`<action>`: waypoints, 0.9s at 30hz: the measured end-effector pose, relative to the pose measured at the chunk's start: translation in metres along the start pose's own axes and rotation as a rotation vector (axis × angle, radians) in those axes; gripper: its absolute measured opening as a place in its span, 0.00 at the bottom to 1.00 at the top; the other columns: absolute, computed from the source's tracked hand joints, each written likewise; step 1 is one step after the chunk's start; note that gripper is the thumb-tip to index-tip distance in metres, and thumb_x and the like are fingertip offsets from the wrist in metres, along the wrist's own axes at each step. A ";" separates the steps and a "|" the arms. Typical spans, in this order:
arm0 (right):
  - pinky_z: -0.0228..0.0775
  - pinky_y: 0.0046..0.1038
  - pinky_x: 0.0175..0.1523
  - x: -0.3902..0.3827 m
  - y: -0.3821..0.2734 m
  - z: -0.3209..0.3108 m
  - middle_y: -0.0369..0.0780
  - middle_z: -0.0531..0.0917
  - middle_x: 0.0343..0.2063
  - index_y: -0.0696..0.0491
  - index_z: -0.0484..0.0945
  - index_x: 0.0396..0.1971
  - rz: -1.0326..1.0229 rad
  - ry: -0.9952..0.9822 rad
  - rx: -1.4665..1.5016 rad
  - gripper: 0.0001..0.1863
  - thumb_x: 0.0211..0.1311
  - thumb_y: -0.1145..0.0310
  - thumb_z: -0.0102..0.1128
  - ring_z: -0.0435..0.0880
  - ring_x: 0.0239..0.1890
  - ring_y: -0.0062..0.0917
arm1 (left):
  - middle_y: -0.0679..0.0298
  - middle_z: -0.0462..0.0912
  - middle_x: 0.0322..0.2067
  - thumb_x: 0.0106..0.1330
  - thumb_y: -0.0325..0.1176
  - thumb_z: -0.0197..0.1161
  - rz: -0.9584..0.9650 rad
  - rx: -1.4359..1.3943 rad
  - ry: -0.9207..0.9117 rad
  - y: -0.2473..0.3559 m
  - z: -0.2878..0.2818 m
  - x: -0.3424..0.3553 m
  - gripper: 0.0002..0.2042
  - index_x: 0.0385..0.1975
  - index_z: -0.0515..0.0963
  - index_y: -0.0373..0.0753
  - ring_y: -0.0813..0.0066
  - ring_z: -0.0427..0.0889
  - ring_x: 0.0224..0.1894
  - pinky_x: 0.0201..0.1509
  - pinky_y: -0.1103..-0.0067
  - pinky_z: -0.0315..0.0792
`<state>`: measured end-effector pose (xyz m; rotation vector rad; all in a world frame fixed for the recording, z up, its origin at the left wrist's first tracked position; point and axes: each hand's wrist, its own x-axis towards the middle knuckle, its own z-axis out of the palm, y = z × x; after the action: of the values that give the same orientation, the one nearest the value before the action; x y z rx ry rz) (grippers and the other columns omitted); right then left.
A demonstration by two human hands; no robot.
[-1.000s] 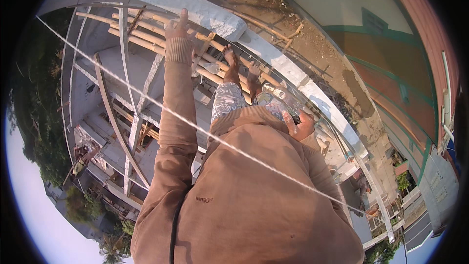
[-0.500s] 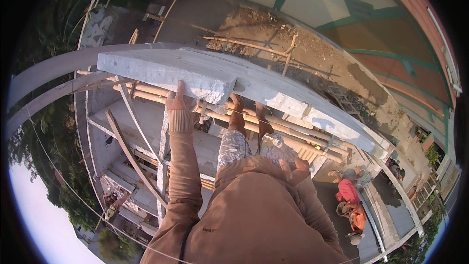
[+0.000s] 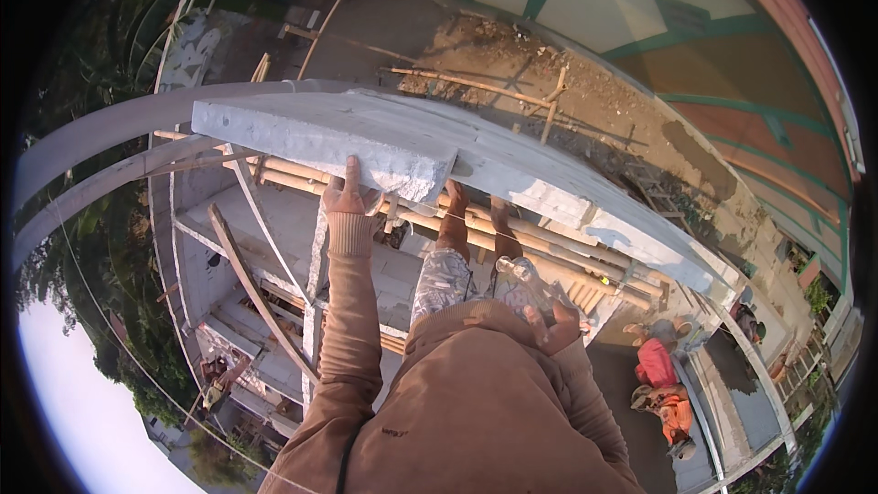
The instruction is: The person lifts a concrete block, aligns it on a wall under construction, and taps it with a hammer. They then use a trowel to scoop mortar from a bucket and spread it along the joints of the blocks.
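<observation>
My left hand [image 3: 347, 190] reaches up to the near side of a grey-white block [image 3: 320, 148] on top of a wall. Its index finger lies stretched against the block's face; the other fingers are partly bent near the lower edge. Close to my right thigh, my right hand [image 3: 556, 322] is closed around a see-through item, which looks like a clear plastic bottle [image 3: 529, 284]. My legs are below, in patterned shorts [image 3: 441, 282].
Bamboo poles [image 3: 585, 261] run under the wall top [image 3: 567, 197]. Left of me leans a wooden plank [image 3: 261, 288]. A person in orange and red [image 3: 660, 384] is far down on the right; another person [image 3: 215, 382] is at lower left. Thin strings cross the view.
The view has shifted slightly, so the scene sits a little further right and down. My left hand stays at the block; the clear bottle in my right hand has turned a little.
</observation>
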<state>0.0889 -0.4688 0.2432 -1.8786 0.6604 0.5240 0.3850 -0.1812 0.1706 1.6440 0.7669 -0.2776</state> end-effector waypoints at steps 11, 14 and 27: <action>0.73 0.33 0.35 0.000 0.003 -0.003 0.48 0.82 0.24 0.60 0.81 0.40 -0.032 -0.021 -0.116 0.22 0.62 0.53 0.65 0.83 0.26 0.37 | 0.58 0.81 0.30 0.68 0.54 0.62 0.050 0.123 -0.016 -0.009 -0.006 0.008 0.28 0.40 0.77 0.27 0.71 0.83 0.30 0.33 0.76 0.81; 0.73 0.36 0.35 0.004 -0.002 -0.007 0.48 0.81 0.23 0.59 0.80 0.33 0.024 -0.077 -0.167 0.23 0.63 0.50 0.64 0.82 0.26 0.39 | 0.56 0.82 0.35 0.70 0.57 0.58 0.038 0.051 -0.021 -0.012 -0.004 -0.001 0.30 0.44 0.77 0.26 0.69 0.84 0.35 0.35 0.76 0.81; 0.75 0.43 0.48 0.002 0.134 -0.026 0.47 0.86 0.38 0.51 0.78 0.46 0.211 -0.268 -0.739 0.23 0.67 0.46 0.52 0.85 0.41 0.42 | 0.56 0.81 0.48 0.69 0.54 0.61 -0.374 0.343 -0.450 -0.242 -0.064 -0.039 0.28 0.55 0.76 0.35 0.65 0.81 0.49 0.43 0.72 0.76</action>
<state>0.0042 -0.5360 0.1600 -2.3593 0.5214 1.2648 0.1911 -0.1240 0.0182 1.6551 0.6976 -1.0566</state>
